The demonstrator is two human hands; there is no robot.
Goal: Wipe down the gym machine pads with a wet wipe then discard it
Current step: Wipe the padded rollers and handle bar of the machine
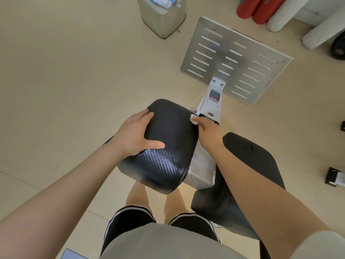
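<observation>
A black textured machine pad (pixel 168 159) sits in the middle of the view, wet and shiny on its near part. My left hand (pixel 137 132) rests flat on its left upper side, fingers spread and thumb out. My right hand (pixel 207 128) grips a small white wet wipe (pixel 194 120) and presses it against the pad's far right edge. A second black pad (pixel 248 165) lies to the right, partly under my right forearm.
A white machine arm (pixel 212 101) leads to a slotted metal footplate (pixel 237 60) on the beige floor. A grey bin (pixel 164 17) holding a wipes pack stands at the top. Red and white foam rollers (pixel 261 10) lie at the top right.
</observation>
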